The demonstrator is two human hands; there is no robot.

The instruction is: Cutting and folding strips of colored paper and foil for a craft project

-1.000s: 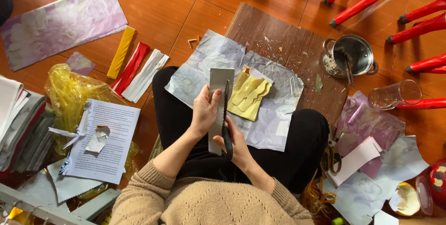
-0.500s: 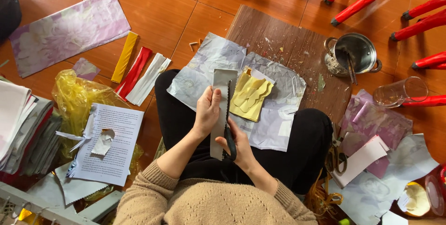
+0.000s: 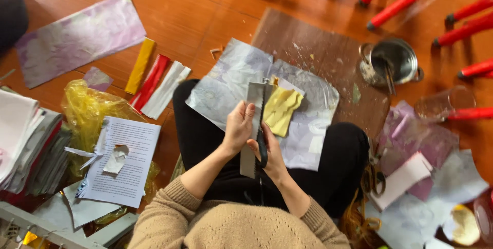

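Two hands meet over my lap in the head view: my left hand has its fingers clasped around a grey paper strip, held upright. My right hand grips black-handled scissors, blades against the strip. Yellow paper lies just beside, on a pale sheet.
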